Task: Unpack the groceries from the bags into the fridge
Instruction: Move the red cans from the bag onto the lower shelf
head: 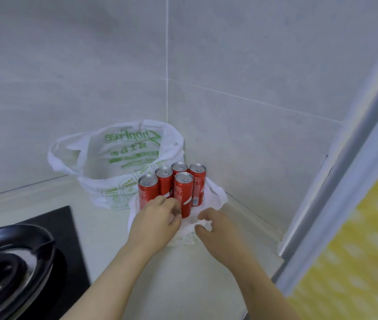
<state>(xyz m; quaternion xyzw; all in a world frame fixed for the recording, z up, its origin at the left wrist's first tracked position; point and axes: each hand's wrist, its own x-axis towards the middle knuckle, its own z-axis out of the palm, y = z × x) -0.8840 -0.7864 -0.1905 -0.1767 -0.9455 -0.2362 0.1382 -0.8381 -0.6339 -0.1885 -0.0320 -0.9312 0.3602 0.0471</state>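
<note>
Several red soda cans (184, 192) stand upright on a flattened white plastic bag (214, 199) in the counter's corner. My left hand (158, 219) is in front of the cans, fingers curled against the bag's edge beside the front can. My right hand (215, 227) pinches a bunched fold of the same bag just right of it. Behind the cans stands a second white bag with green print (114, 158), its mouth open and handles up; its contents are hidden.
A black gas hob (51, 227) with a dark pan (10, 262) occupies the lower left of the pale counter (104, 227). Tiled walls meet behind the bags. A grey metal frame (345, 169) and a yellow patterned surface (368, 250) rise at the right.
</note>
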